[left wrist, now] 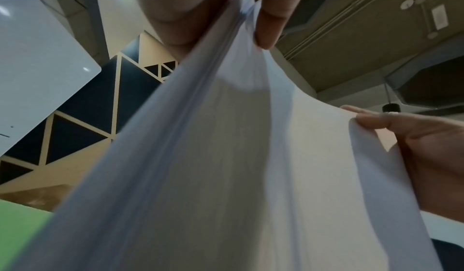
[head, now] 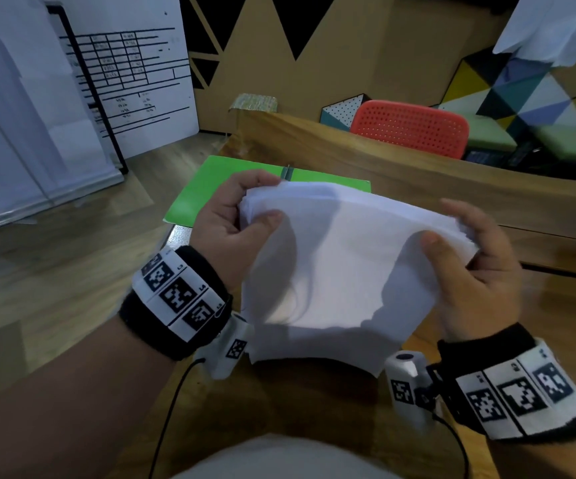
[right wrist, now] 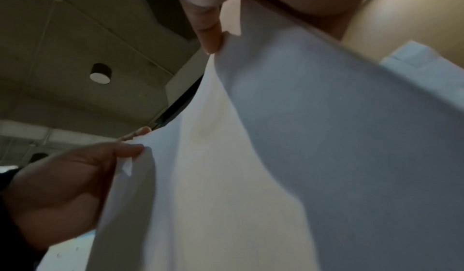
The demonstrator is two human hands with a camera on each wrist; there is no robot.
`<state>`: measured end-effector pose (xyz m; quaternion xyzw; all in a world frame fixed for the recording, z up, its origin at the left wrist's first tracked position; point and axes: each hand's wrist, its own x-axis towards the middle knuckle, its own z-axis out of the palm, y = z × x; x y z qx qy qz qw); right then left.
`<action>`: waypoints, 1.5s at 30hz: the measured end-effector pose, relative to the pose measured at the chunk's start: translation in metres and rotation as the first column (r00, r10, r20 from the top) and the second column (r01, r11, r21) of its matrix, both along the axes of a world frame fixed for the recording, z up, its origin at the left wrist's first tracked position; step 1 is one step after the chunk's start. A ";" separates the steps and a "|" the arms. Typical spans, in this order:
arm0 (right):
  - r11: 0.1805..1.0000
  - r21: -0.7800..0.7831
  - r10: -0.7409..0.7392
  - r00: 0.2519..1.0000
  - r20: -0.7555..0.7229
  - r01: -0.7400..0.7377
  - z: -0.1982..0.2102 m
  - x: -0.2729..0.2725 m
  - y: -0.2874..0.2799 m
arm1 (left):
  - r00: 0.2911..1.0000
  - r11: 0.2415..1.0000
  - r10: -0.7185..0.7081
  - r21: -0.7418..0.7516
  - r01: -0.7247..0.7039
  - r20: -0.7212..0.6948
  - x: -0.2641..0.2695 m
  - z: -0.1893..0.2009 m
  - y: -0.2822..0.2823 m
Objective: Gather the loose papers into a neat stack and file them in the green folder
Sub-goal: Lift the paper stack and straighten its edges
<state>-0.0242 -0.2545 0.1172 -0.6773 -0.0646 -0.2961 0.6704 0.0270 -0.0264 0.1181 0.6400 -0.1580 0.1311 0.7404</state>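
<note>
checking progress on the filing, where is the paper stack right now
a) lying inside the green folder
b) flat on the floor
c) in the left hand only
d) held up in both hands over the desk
d: the left hand and right hand each hold one end of the paper stack, lifted in front of the green folder.

A wooden worktop (head: pixel 366 157) with a dark, glossy grain carries the scene, running away to the right past a raised wooden edge. A green folder (head: pixel 210 188) lies flat on its near left part, one corner reaching out past the worktop's left edge over the pale plank floor (head: pixel 55 271).
</note>
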 end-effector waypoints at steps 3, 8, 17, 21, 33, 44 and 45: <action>0.995 -0.077 -0.067 0.998 0.009 0.067 0.003 0.000 -0.004 | 1.000 1.000 -0.002 -0.017 0.001 -0.030 0.001 0.000 0.001; 0.967 -0.248 -0.038 0.994 0.103 0.063 0.002 0.001 -0.010 | 0.997 0.996 -0.072 -0.053 0.072 0.012 -0.001 0.005 -0.001; 0.964 0.213 0.212 0.947 -0.242 -0.162 -0.011 0.011 -0.004 | 0.982 1.000 0.020 0.009 -0.019 -0.185 -0.003 -0.011 -0.012; 0.935 0.351 0.160 0.937 -0.311 -0.043 -0.012 0.010 0.007 | 0.957 0.991 0.132 0.038 -0.127 -0.257 -0.006 -0.009 -0.015; 0.915 0.400 0.083 0.944 -0.319 0.055 0.014 0.014 0.006 | 0.925 0.978 0.170 -0.061 -0.202 -0.340 0.010 0.025 -0.011; 0.958 0.277 0.010 0.955 -0.296 0.076 0.019 0.022 0.003 | 0.926 0.976 0.111 -0.138 -0.171 -0.360 0.014 0.029 -0.012; 0.955 0.294 0.042 0.959 -0.279 0.044 0.018 0.023 0.001 | 0.940 0.976 0.075 -0.169 -0.138 -0.333 0.013 0.027 -0.013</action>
